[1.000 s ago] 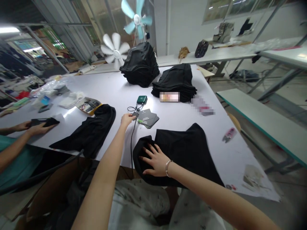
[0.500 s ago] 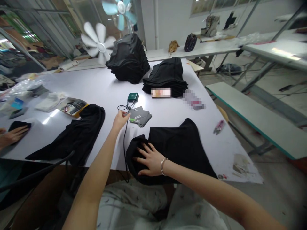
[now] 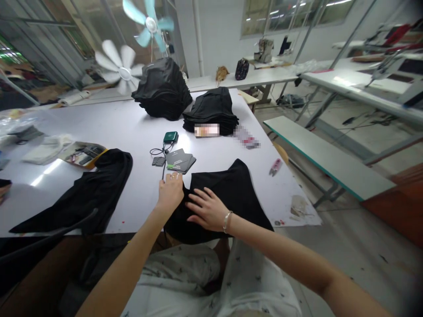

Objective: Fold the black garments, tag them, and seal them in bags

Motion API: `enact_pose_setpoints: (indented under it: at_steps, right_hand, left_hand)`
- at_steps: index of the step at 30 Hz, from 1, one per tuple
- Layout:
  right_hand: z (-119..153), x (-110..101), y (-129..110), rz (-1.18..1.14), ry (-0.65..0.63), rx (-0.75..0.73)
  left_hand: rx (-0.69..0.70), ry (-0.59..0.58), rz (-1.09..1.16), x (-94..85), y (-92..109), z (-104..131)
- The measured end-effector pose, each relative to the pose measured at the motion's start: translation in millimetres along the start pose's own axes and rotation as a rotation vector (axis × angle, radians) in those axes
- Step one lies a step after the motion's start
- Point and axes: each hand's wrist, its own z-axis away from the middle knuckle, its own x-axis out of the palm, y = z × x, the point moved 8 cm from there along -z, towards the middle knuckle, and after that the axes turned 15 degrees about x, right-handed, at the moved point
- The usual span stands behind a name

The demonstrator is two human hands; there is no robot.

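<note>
A black garment [image 3: 226, 187] lies spread along the near edge of the white table. My right hand [image 3: 208, 209], a bracelet at its wrist, rests flat on this garment with fingers spread. At the garment's left edge my left hand [image 3: 171, 191] has its fingers curled down, closed on the fabric; the fingertips are hidden. Just beyond it lie dark printed cards [image 3: 181, 160] in a fanned pile, with small grey tags [image 3: 158, 161] to their left. A green square device [image 3: 171, 137] with a black cord sits behind them.
Two stacks of black garments, a tall one [image 3: 161, 90] and a lower one [image 3: 211, 108], stand at the back. Pink thread snips [image 3: 275, 167] lie near the right edge. Another black garment [image 3: 89, 189] and a box of small items [image 3: 82, 154] are on the left. A bench [image 3: 324, 154] stands right.
My left hand has come back from the cards to the left edge of the garment and closed there. My right hand remains flat on the cloth. The view has turned slightly right.
</note>
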Motion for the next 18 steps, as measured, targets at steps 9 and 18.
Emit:
enact_pose_setpoints:
  at_steps: [9,18]
  right_hand:
    - [0,-15,173,0.008,0.099,0.672]
    - [-19,-41,288,-0.250,0.066,0.918]
  left_hand:
    - [0.139,-0.033,0.297,50.0,99,-46]
    - [-0.116,-0.031,0.459,61.5,35,-76]
